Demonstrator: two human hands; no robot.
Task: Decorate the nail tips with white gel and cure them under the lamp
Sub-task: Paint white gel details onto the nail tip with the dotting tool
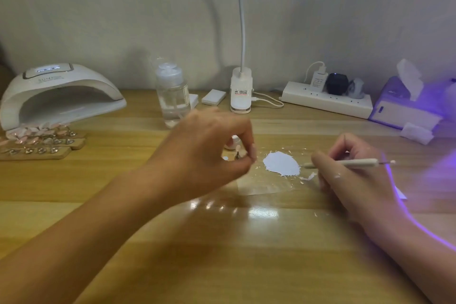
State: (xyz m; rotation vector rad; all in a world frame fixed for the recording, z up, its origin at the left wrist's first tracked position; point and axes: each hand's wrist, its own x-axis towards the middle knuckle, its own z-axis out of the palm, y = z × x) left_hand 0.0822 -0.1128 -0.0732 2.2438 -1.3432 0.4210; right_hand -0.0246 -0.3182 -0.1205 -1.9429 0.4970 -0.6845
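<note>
nearest: bare wooden surface (222,254) under both forearms, with room to rest the wrists. next, left hand (209,153), fingers curled, pinching a small metal stand (237,155) with a pale nail tip (238,147) on top, blurred. judged light, thin and easy to smudge while wet: hold by the stand only, never by the tip. right hand (350,180), curled round a slim dotting pen (355,162), point out to the right. between the hands, white gel patch (281,163) on a clear film (259,187), flakes scattered round it; keep wrists off. further left, rows of tips on wooden strips (42,143), just before the mouth of the cure lamp (59,91); tight approach there. along the wall, pump bottle (172,96), clip lamp (241,91), power strip (325,101), tissue box (404,108).
</note>
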